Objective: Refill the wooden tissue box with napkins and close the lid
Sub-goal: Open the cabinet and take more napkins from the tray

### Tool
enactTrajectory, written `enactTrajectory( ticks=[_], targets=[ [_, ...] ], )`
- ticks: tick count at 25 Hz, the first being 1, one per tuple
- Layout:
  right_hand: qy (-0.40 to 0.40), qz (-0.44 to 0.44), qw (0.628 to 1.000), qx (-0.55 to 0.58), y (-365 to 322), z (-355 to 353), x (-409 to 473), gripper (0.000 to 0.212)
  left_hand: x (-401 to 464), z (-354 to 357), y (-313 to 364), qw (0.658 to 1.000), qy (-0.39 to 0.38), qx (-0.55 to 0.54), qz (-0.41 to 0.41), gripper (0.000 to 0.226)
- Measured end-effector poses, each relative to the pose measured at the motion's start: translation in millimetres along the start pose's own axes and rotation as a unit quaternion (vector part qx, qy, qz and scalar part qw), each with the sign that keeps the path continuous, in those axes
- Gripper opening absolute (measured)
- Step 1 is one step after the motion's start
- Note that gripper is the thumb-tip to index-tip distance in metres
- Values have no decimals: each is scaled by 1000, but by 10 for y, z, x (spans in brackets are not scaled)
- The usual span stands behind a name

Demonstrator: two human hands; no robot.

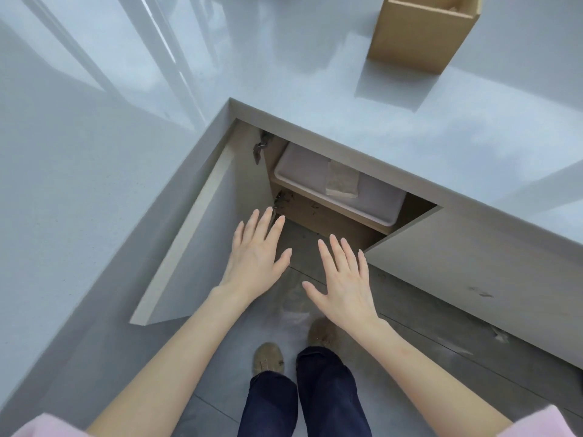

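A wooden tissue box [422, 33] stands on the grey countertop at the top right, its top open toward the camera. Under the counter an open cabinet holds a white plastic bin [303, 175] on a shelf, with a stack of brownish napkins [342, 182] lying in it. My left hand [255, 253] and my right hand [345, 282] hover side by side in front of the cabinet opening, palms down, fingers spread, holding nothing. Both stay short of the bin and touch nothing.
The L-shaped grey countertop [347, 108] wraps around the corner. The left cabinet door [195, 244] swings out wide; the right door [457, 260] stands partly open beside my right hand. My legs and brown shoes [268, 357] are on the grey floor below.
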State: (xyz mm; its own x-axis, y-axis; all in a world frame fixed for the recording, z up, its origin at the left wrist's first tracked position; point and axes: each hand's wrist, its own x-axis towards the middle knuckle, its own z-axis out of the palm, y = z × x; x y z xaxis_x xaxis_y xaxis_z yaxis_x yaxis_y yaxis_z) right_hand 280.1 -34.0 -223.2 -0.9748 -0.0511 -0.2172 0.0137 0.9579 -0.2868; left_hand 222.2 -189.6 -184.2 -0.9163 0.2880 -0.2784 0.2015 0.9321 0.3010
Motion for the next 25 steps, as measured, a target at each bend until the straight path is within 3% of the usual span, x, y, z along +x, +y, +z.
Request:
enactTrajectory(
  ticks=[12,25],
  targets=[
    [-47,25,999,-9,562,-252,482,70,591,197,297,999,-45,9,-11,64],
    [-84,57,994,31,950,76,1250,75,1434,660,95,996,-46,-70,-2,67]
  ],
)
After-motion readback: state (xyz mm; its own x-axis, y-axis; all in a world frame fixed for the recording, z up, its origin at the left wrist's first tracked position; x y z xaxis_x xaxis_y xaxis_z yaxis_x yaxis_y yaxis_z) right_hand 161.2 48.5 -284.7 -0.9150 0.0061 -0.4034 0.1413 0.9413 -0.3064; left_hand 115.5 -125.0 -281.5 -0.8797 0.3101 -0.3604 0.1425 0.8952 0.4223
